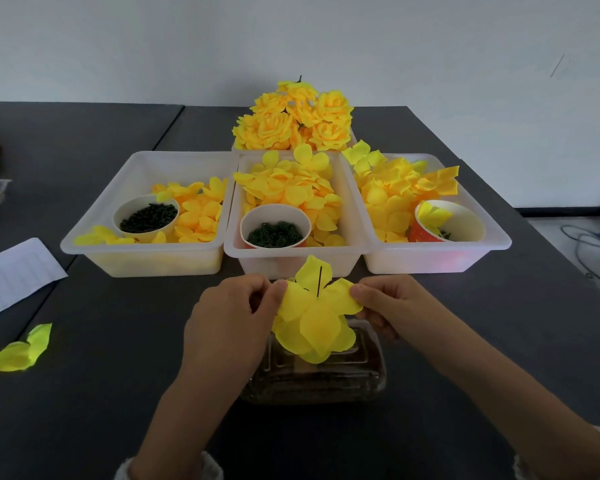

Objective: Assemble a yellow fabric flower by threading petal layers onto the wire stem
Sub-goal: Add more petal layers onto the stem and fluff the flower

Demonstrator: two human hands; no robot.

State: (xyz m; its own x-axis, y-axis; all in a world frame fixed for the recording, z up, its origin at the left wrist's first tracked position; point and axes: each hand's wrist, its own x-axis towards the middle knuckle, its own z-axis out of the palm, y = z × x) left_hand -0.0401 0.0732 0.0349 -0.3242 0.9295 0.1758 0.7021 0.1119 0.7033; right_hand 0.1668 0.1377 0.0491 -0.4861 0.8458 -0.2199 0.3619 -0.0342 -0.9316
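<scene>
A yellow petal layer (317,313) sits on a thin dark wire stem (320,280), whose tip pokes up through its middle. More yellow petals hang below it, above a clear plastic box (326,379). My left hand (232,317) pinches the layer's left petal between thumb and fingers. My right hand (388,306) pinches its right petal. The lower part of the stem is hidden by the petals.
Three white trays (153,251) (291,256) (430,259) hold loose yellow petals and paper cups of dark green parts (148,216) (276,233). Finished yellow flowers (295,119) are piled behind. A stray petal piece (18,351) and a paper sheet (11,275) lie at left.
</scene>
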